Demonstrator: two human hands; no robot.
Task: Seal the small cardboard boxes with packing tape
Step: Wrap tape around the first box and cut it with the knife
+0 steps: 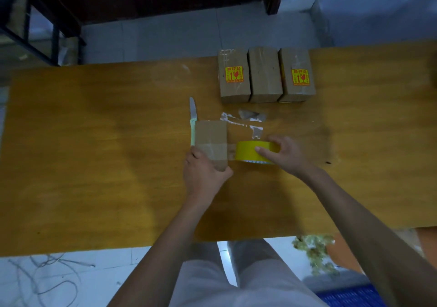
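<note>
1. Head view, work surface: we record a wooden table [94, 164] seen from above, with our two bare forearms reaching in from the near edge.
2. Small cardboard box [209, 133]: it lies flat near the middle of the table, with a band of clear tape across its near half.
3. Left hand [203, 176]: we grip the near end of this box, thumb curled round its right corner and fingers wrapped over its left edge.
4. Roll of yellow packing tape [255, 151]: it sits just right of the box, joined to it by a short stretch of tape.
5. Right hand [287, 154]: we hold the roll, fingers curled over its far rim and thumb pressed along its near side.
6. Knife [193, 117]: pale green handle, blade pointing away, touching the box's left side and partly hidden by it.
7. Tape scraps [243, 121]: crumpled clear pieces beyond the roll.
8. Three taped boxes [266, 75]: side by side at the far edge; the outer two bear orange labels.
</note>
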